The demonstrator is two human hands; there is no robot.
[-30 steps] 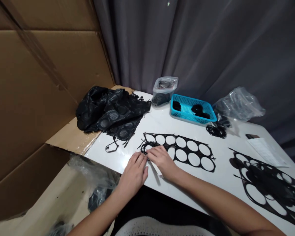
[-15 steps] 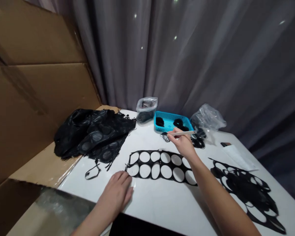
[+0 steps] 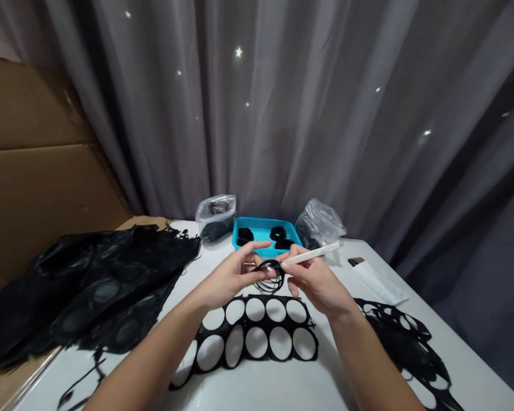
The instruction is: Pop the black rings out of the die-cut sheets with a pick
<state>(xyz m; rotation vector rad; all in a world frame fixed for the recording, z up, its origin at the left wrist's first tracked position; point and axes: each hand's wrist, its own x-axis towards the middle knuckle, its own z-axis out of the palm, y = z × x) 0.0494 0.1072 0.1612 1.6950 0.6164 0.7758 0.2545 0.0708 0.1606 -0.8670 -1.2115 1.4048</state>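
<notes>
Lifted since half a second ago: left hand point(image 3: 229, 278), now facing right hand point(image 3: 316, 279) above tabletop point(image 3: 240, 394). Grip: left loosely curled around black loops point(image 3: 276, 265), count unclear; right pinched on one white stick point(image 3: 312, 253). Blue basket point(image 3: 265, 220): three black bundles point(image 3: 245, 235), partly hidden. Perforated sheet point(image 3: 265, 325): eleven openings visible, one end partly behind left forearm point(image 3: 154, 348).

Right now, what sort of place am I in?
Probably a small handwork station: a perforated black sheet on a white table, a blue basket of black pieces, and hand-held black loops.
</notes>
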